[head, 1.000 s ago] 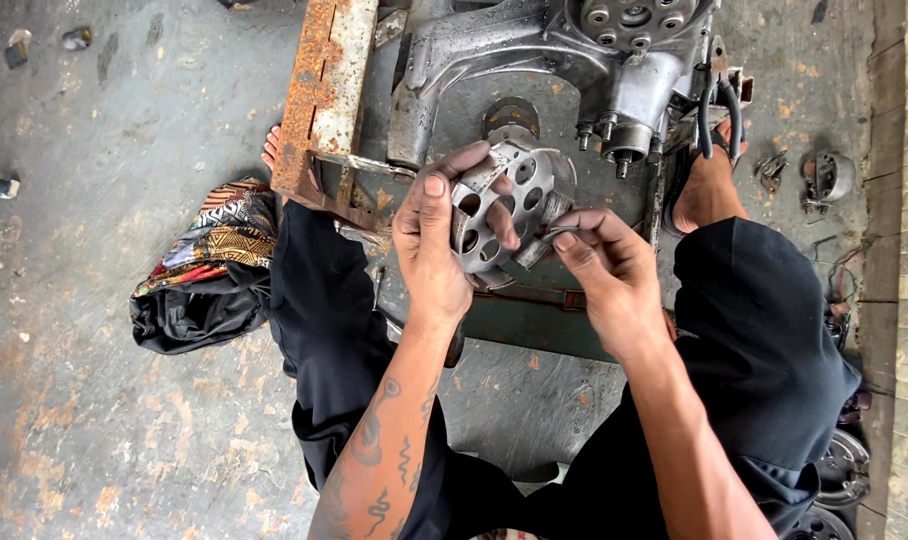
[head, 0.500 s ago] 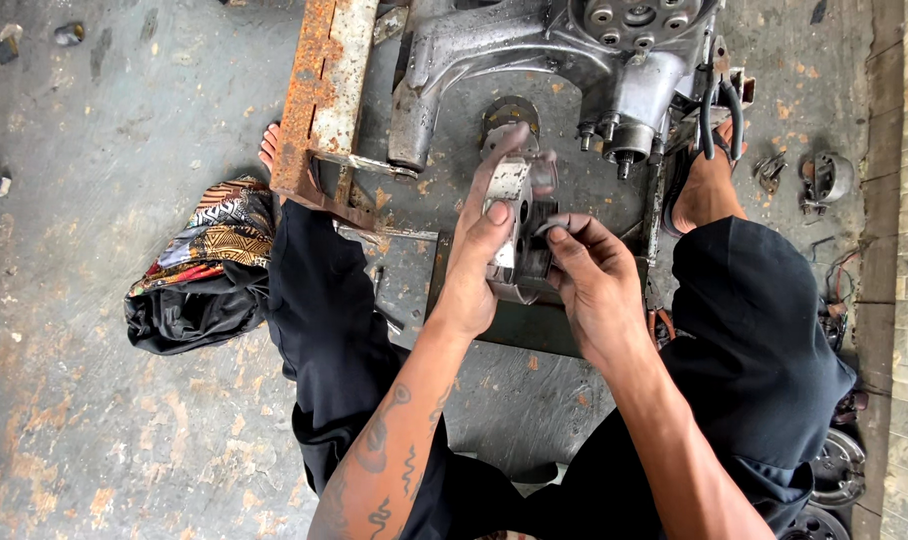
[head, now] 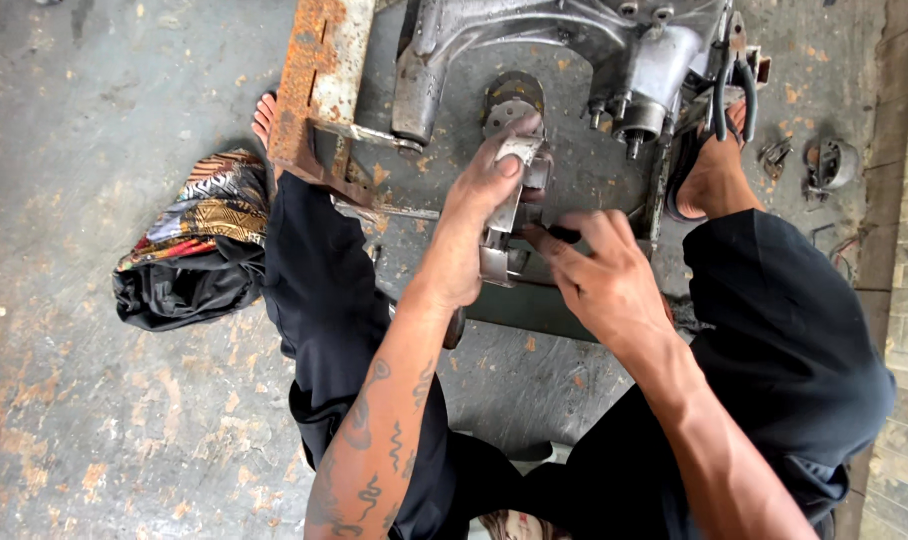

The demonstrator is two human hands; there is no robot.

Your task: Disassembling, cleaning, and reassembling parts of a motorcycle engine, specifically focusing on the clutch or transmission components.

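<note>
Metal disc [head: 504, 215] stands edge-on, gripped by left hand [head: 469, 225]; right hand [head: 599, 275] pinches its side.

No packages, labels, signs or screens are visible in this view. Nothing lying on the concrete floor [head: 94, 420] or fixed on the metal engine casing [head: 574, 60] carries one.

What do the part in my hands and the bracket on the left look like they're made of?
The part, held by the left hand, right hand touching: bare grey metal, dull sheen, probably cast aluminium or steel. The bracket: steel, judging by heavy orange rust and flaking.
</note>
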